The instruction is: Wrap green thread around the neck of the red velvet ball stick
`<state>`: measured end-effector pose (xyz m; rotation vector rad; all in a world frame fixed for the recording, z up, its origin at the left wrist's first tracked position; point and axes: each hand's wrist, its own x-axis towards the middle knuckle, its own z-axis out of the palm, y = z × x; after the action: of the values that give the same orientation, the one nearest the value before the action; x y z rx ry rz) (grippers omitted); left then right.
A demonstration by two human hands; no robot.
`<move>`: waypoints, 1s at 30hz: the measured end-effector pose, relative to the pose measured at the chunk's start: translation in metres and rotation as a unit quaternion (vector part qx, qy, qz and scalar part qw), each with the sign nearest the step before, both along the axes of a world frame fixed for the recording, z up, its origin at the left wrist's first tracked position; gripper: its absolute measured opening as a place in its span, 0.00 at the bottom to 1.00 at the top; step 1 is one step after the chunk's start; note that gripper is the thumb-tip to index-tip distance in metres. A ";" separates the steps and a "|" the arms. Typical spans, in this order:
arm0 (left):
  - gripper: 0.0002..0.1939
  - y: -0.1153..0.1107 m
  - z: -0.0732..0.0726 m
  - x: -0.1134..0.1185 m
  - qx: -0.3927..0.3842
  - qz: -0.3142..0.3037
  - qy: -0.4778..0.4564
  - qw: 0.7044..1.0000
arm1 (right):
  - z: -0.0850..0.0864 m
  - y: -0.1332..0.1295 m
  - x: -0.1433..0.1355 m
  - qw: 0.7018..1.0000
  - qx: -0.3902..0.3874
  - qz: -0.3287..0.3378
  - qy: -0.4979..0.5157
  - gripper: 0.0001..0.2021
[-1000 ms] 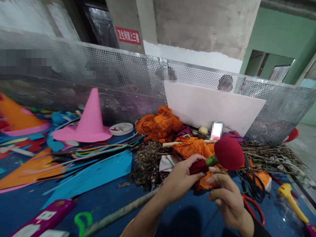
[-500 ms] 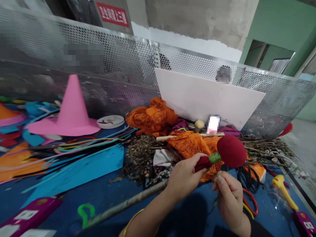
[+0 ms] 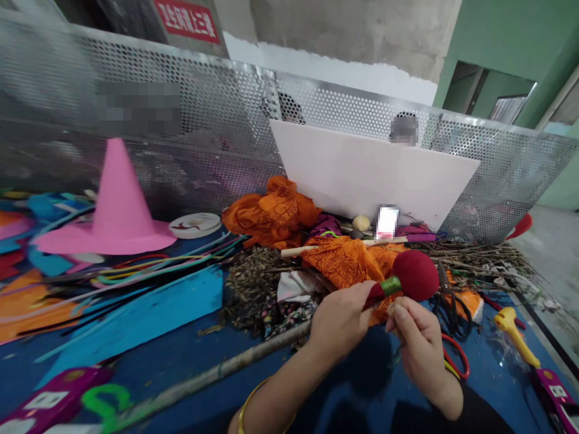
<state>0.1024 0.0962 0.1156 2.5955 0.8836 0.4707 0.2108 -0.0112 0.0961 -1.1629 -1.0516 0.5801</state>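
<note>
My left hand (image 3: 341, 316) is closed around a long grey-brown stick (image 3: 217, 374) topped by a round head in dark red cloth (image 3: 416, 275). Below the head, shiny green binding (image 3: 390, 286) circles the gathered cloth. Just under this binding, my right hand (image 3: 418, 340) has thumb and forefinger pinched together. What they pinch is too small to make out. A bright green loop (image 3: 106, 401) sits at the stick's lower left end. Orange patterned cloth (image 3: 339, 262) lies behind my hands.
A pink pointed hat (image 3: 120, 199) stands at left beside a white ribbon spool (image 3: 195, 225). Blue sheet material (image 3: 158, 325) and coloured strips lie in front. Black scissors (image 3: 455, 307), a yellow-handled tool (image 3: 515, 337) and dry twigs (image 3: 488, 259) are at right. A white board (image 3: 375, 175) leans behind.
The red head has shifted slightly left and down in view. My right hand has come up closer to the green binding. The whole view has moved slightly.
</note>
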 end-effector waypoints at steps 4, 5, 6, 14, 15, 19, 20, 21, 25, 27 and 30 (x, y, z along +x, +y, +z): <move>0.09 -0.003 0.001 -0.002 0.038 -0.022 0.079 0.996 | 0.026 -0.002 0.013 0.995 -0.027 0.061 -0.077 0.18; 0.09 -0.003 0.001 -0.002 0.045 -0.029 0.089 0.995 | 0.030 -0.002 0.016 0.993 -0.028 0.066 -0.097 0.18; 0.10 -0.004 0.001 -0.003 0.051 -0.038 0.097 0.993 | 0.033 -0.001 0.019 0.991 -0.029 0.065 -0.113 0.18; 0.11 -0.011 -0.007 -0.003 0.178 -0.114 0.123 0.970 | 0.033 0.005 0.032 0.992 -0.058 0.019 -0.113 0.16; 0.13 -0.011 -0.009 -0.003 0.208 -0.121 0.114 0.964 | 0.032 0.006 0.033 0.992 -0.059 0.015 -0.114 0.16; 0.13 -0.010 -0.018 -0.002 0.333 -0.135 0.069 0.931 | 0.027 0.010 0.035 0.991 -0.059 -0.011 -0.123 0.14; 0.13 -0.011 -0.019 -0.002 0.360 -0.138 0.058 0.921 | 0.026 0.011 0.035 0.990 -0.062 -0.024 -0.128 0.14; 0.13 -0.011 -0.020 -0.001 0.382 -0.139 0.049 0.912 | 0.024 0.012 0.035 0.987 -0.066 -0.037 -0.138 0.14; 0.16 -0.015 -0.023 0.003 0.412 -0.135 0.027 0.901 | 0.022 0.012 0.035 0.971 -0.089 -0.098 -0.200 0.14; 0.16 -0.015 -0.025 0.005 0.410 -0.139 0.012 0.901 | 0.023 0.012 0.034 0.963 -0.095 -0.115 -0.222 0.14; 0.15 -0.014 -0.030 0.007 0.420 -0.146 -0.011 0.896 | 0.023 0.012 0.035 0.960 -0.093 -0.131 -0.228 0.14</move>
<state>0.1094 0.0826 0.0858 3.3978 0.2668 0.9543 0.2456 0.0011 0.1194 -1.6221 -1.2195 0.2043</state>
